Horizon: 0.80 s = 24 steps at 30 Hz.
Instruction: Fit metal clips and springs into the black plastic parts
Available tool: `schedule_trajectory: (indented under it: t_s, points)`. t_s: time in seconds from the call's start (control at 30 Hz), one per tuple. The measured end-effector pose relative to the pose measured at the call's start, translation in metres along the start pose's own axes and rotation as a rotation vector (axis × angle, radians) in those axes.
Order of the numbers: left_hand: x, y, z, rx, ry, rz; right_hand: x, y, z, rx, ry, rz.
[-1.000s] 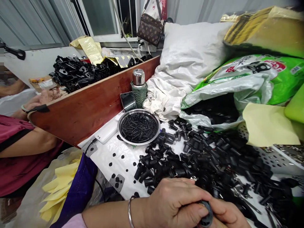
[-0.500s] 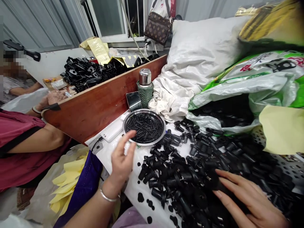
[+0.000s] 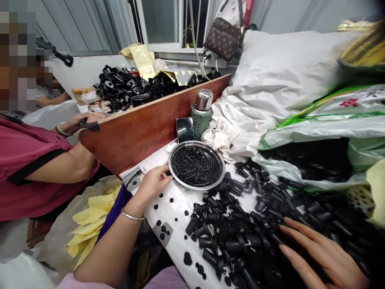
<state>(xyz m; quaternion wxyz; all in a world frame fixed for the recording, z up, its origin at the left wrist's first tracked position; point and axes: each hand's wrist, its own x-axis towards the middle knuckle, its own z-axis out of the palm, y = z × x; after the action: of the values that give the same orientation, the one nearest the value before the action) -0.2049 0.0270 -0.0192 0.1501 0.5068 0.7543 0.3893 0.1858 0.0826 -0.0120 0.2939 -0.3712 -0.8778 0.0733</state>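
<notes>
A round metal dish point(image 3: 223, 176) full of black screw-like pieces point(image 3: 197, 165) sits on the white-covered table point(image 3: 177, 237). At its left rim is my left hand point(image 3: 155, 184), wearing a bracelet, with thumb and fingers apart over a white power bank; whether it grips anything is hidden. My right hand point(image 3: 323, 257) rests spread over the heap of black plastic parts point(image 3: 240, 228) at the right, fingertips touching them. Nothing is seen held in it.
Behind the dish stand a netted metal flask point(image 3: 203, 116) and a phone point(image 3: 185, 129). A wooden board point(image 3: 135, 134) borders the left side. White sacks point(image 3: 288, 68) lie behind. A person in a red top point(image 3: 39, 160) works at the left, near more black parts point(image 3: 120, 86).
My left hand has moved down and left from above the dish to its left edge. The view has shifted left, and my right hand remains on the black parts.
</notes>
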Motion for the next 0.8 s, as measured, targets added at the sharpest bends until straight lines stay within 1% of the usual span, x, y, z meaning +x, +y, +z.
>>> schedule_trajectory:
  t_s: [0.07,0.1,0.23,0.3,0.37,0.43,0.47,0.53,0.63,0.73,0.8]
  points:
    - [-0.004,0.0,0.001,-0.028,-0.034,-0.002,0.013,-0.007,0.005,-0.03,-0.074,-0.105]
    - [-0.008,-0.001,0.0,-0.044,-0.041,-0.011,0.018,-0.011,0.007,-0.039,-0.089,-0.151]
    - [-0.031,-0.006,-0.014,-0.137,-0.069,-0.064,0.037,-0.035,0.014,-0.007,-0.091,-0.245]
    - [-0.047,0.0,-0.02,-0.209,-0.121,-0.073,0.045,-0.053,0.014,0.038,-0.09,-0.247]
    - [-0.061,0.014,-0.02,-0.337,-0.22,-0.076,0.051,-0.073,0.015,0.091,-0.116,-0.265]
    - [-0.071,0.033,-0.013,-0.592,-0.349,-0.122,0.056,-0.092,0.015,0.163,-0.164,-0.241]
    - [-0.074,0.043,-0.007,-0.709,-0.409,-0.147,0.058,-0.099,0.016,0.214,-0.164,-0.234]
    - [-0.076,0.062,0.008,-0.889,-0.512,-0.191,0.059,-0.107,0.017,0.307,-0.191,-0.22]
    - [-0.075,0.083,0.028,-1.003,-0.621,-0.227,0.054,-0.105,0.015,0.454,-0.207,-0.12]
    - [-0.074,0.094,0.043,-1.042,-0.708,-0.258,0.043,-0.094,0.009,0.589,-0.215,0.038]
    - [-0.075,0.099,0.05,-1.072,-0.765,-0.284,0.035,-0.088,0.005,0.642,-0.189,0.104]
